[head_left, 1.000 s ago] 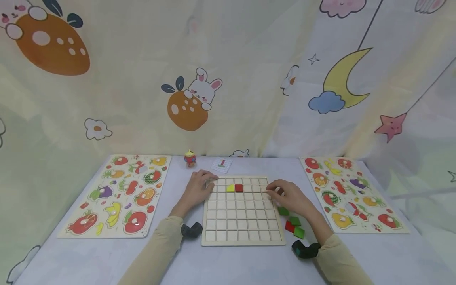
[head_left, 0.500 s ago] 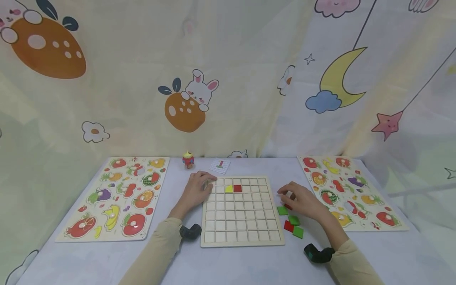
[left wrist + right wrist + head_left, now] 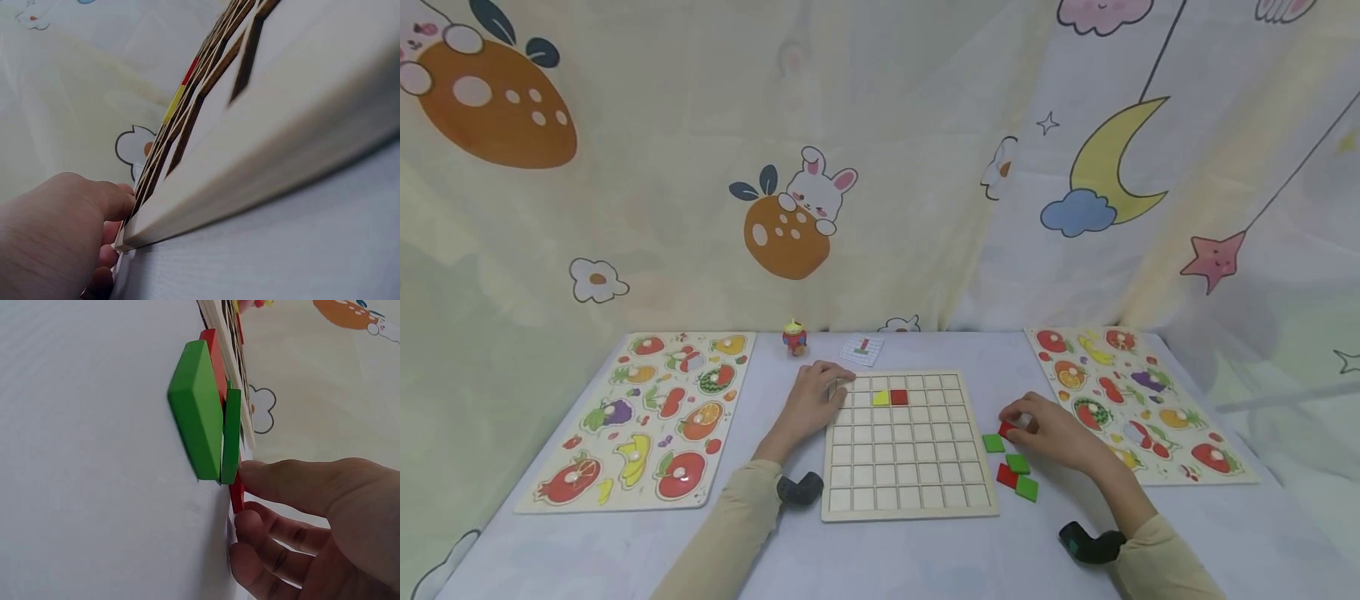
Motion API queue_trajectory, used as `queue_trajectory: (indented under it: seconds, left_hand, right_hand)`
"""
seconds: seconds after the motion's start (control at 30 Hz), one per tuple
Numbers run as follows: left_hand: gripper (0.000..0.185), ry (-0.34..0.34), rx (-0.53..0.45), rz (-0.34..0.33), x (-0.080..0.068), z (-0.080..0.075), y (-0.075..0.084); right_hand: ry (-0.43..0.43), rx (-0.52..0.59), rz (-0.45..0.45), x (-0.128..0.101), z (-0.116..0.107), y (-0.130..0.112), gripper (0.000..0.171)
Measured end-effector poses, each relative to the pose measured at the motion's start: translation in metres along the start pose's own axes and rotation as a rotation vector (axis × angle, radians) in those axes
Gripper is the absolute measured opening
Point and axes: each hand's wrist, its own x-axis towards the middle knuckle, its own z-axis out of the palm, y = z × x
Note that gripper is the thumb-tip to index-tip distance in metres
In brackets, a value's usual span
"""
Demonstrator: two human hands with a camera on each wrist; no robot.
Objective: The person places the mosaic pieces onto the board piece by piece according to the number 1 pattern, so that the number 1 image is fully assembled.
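Note:
A wooden grid board [image 3: 910, 475] lies in the middle of the table, with a yellow tile [image 3: 881, 398] and a red tile [image 3: 898, 397] side by side in an upper row. At its far left corner my left hand [image 3: 808, 404] holds the frame, thumb on the near side and fingers beyond. Right of the board, my right hand [image 3: 1060, 433] pinches another red tile [image 3: 237, 495] between thumb and fingers, low at the tabletop. Beside it are green tiles, one nearest the hand [image 3: 993, 443], one lower [image 3: 1017, 463], one lowest [image 3: 1027, 489], and a loose red tile [image 3: 1007, 476].
Fruit puzzle boards flank the grid, one on the left [image 3: 647, 417] and one on the right [image 3: 1150, 400]. Behind the grid stand a small toy figure [image 3: 794, 338] and a pattern card [image 3: 862, 350]. A printed curtain [image 3: 910, 208] hangs at the back.
My right hand has moved right and down, away from the grid's right edge, to the red tile among the loose tiles. The left hand stays at the corner; the head view shifts slightly.

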Motion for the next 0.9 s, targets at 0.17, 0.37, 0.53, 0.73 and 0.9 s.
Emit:
queue_trajectory:
  seconds: [0.17, 0.37, 0.53, 0.73, 0.9]
  left_hand:
    - [0.021, -0.002, -0.003, -0.008, 0.0005, -0.0002, -0.0015]
    - [0.021, -0.002, -0.009, -0.017, -0.0015, 0.0004, -0.0015]
    - [0.021, 0.004, 0.002, -0.015, -0.0011, 0.0007, -0.0020]
    - [0.021, 0.009, 0.000, -0.007, 0.0004, 0.0006, -0.0021]
    - [0.021, 0.002, -0.004, -0.006, 0.0008, 0.0003, -0.0014]
  right_hand:
    - [-0.003, 0.010, -0.008, -0.0023, -0.0003, 0.0019, 0.023]
    - [0.002, 0.022, -0.007, -0.0034, -0.0002, 0.0010, 0.023]
    - [-0.001, 0.025, -0.017, -0.0025, -0.0017, 0.0005, 0.024]
    - [-0.004, 0.055, 0.000, -0.0026, -0.0037, -0.0005, 0.016]
    - [-0.003, 0.085, 0.026, -0.0016, -0.0043, 0.0031, 0.014]
